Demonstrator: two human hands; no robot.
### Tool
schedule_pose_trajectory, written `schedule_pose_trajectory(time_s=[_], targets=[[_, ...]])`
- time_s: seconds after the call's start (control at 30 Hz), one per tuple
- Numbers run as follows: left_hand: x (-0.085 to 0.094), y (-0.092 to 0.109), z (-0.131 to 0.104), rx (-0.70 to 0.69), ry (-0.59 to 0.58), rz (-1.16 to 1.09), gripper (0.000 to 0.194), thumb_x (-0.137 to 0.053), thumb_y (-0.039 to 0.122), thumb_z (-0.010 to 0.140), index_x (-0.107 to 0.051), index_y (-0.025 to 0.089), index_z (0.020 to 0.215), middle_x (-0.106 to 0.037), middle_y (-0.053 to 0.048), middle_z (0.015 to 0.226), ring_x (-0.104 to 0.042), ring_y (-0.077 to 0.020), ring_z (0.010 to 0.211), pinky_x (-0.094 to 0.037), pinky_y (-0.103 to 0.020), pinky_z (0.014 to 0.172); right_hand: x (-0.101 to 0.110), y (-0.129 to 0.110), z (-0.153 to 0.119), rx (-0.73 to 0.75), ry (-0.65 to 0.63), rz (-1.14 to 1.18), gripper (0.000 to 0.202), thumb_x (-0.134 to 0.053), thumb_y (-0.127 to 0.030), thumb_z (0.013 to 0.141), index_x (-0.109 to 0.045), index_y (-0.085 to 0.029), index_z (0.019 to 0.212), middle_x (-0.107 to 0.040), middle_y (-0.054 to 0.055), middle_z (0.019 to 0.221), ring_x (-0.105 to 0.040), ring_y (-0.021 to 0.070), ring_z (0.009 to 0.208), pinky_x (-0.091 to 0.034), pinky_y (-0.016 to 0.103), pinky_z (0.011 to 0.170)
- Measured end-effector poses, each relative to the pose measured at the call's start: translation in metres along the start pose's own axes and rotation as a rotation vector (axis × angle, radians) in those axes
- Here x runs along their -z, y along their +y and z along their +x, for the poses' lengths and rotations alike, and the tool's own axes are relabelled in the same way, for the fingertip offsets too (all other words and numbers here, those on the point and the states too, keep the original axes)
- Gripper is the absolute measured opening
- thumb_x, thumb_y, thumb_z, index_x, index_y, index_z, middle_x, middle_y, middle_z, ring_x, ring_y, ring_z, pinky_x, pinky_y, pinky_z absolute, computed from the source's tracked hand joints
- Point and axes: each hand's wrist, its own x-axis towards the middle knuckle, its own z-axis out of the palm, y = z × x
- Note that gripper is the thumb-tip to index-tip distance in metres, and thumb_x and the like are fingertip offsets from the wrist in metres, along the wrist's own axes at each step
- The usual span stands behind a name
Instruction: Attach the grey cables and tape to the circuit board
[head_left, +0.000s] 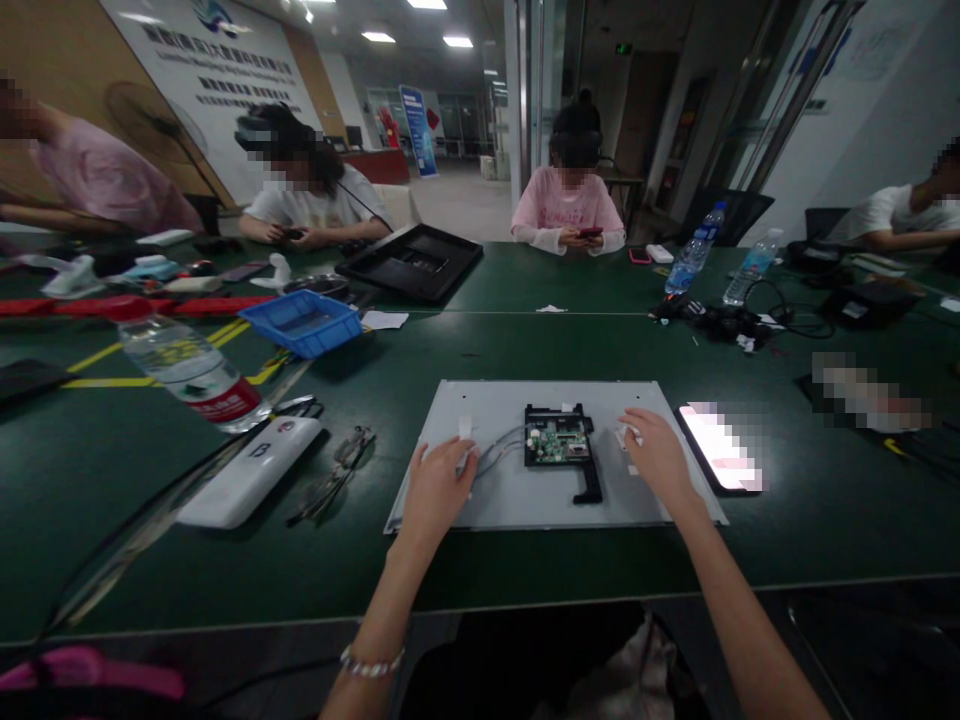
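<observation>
A flat light-grey panel [495, 505] lies on the green table in front of me. On its middle sits a black plastic bracket [589, 482] carrying a green circuit board [561, 445]. Thin grey wires [501, 447] run from the board towards my left hand [437, 487], which rests on the panel's left part with fingers apart, beside a white tape strip [465, 427]. On the right part is my right hand [660, 452], its fingers slightly bent and apart. Its fingertips are close to a small white piece [622, 436]; whether they touch it I cannot tell.
A lit phone [721, 450] lies right of the panel. To the left are eyeglasses [334, 475], a white power bank [255, 475], a tilted water bottle [195, 375] and a blue tray [304, 325]. A black frame [416, 262] lies farther back. Several people sit around the table.
</observation>
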Motion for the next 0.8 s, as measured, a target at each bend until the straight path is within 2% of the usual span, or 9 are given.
schedule_pose_trajectory(time_s=[0.07, 0.17, 0.27, 0.37, 0.53, 0.67, 0.8], targets=[[0.002, 0.007, 0.010, -0.038, 0.013, -0.036, 0.025, -0.042, 0.029, 0.091, -0.059, 0.020, 0.106, -0.066, -0.008, 0.109, -0.060, -0.0239, 0.103, -0.037, -0.044, 0.098, -0.002, -0.005, 0.014, 0.065, -0.049, 0.023, 0.031, -0.043, -0.021, 0.084, -0.064, -0.018, 0.107, -0.061, 0.009, 0.115, -0.053, 0.0208, 0.108, -0.039, 0.039, 0.098], [0.001, 0.029, 0.039, -0.150, 0.003, -0.130, 0.028, -0.044, 0.030, 0.090, -0.057, 0.019, 0.113, -0.065, -0.006, 0.111, -0.060, -0.0220, 0.102, -0.043, -0.036, 0.094, -0.010, -0.020, 0.041, 0.212, -0.147, 0.072, 0.030, -0.047, -0.024, 0.085, -0.062, -0.020, 0.111, -0.061, 0.007, 0.116, -0.053, 0.0191, 0.109, -0.038, 0.036, 0.099], [-0.014, 0.053, 0.073, -0.234, -0.030, -0.204, 0.030, -0.046, 0.028, 0.089, -0.055, 0.017, 0.116, -0.063, -0.007, 0.114, -0.058, -0.0211, 0.105, -0.042, -0.033, 0.096, -0.026, -0.036, 0.065, 0.301, -0.256, 0.087, 0.026, -0.054, -0.027, 0.083, -0.064, -0.018, 0.106, -0.064, 0.008, 0.110, -0.056, 0.0188, 0.104, -0.040, 0.033, 0.094], [-0.035, 0.063, 0.093, -0.258, -0.050, -0.216, 0.032, -0.050, 0.023, 0.086, -0.054, 0.016, 0.117, -0.061, -0.009, 0.116, -0.057, -0.0224, 0.106, -0.043, -0.035, 0.095, -0.043, -0.041, 0.076, 0.307, -0.312, 0.044, 0.019, -0.056, -0.023, 0.082, -0.067, -0.019, 0.096, -0.067, 0.007, 0.101, -0.059, 0.0181, 0.097, -0.043, 0.030, 0.088], [-0.060, 0.051, 0.089, -0.289, -0.091, -0.269, 0.034, -0.050, 0.022, 0.085, -0.052, 0.016, 0.118, -0.058, -0.010, 0.116, -0.056, -0.0221, 0.108, -0.043, -0.034, 0.095, -0.059, -0.036, 0.075, 0.273, -0.275, 0.025, 0.020, -0.050, -0.016, 0.085, -0.069, -0.020, 0.091, -0.068, 0.006, 0.095, -0.059, 0.0170, 0.092, -0.043, 0.028, 0.085], [-0.061, 0.044, 0.082, -0.282, -0.134, -0.269, 0.032, -0.051, 0.021, 0.084, -0.053, 0.017, 0.115, -0.059, -0.009, 0.113, -0.057, -0.0219, 0.104, -0.043, -0.034, 0.094, -0.054, -0.033, 0.074, 0.247, -0.208, 0.032, 0.024, -0.046, -0.018, 0.088, -0.067, -0.020, 0.099, -0.066, 0.006, 0.101, -0.058, 0.0172, 0.096, -0.043, 0.028, 0.086], [-0.058, 0.045, 0.082, -0.269, -0.146, -0.249, 0.034, -0.048, 0.024, 0.085, -0.051, 0.017, 0.119, -0.057, -0.009, 0.116, -0.056, -0.0229, 0.105, -0.043, -0.035, 0.094, -0.038, -0.018, 0.073, 0.173, -0.053, -0.017, 0.027, -0.043, -0.021, 0.089, -0.065, -0.020, 0.105, -0.063, 0.008, 0.107, -0.056, 0.0186, 0.099, -0.042, 0.031, 0.088]])
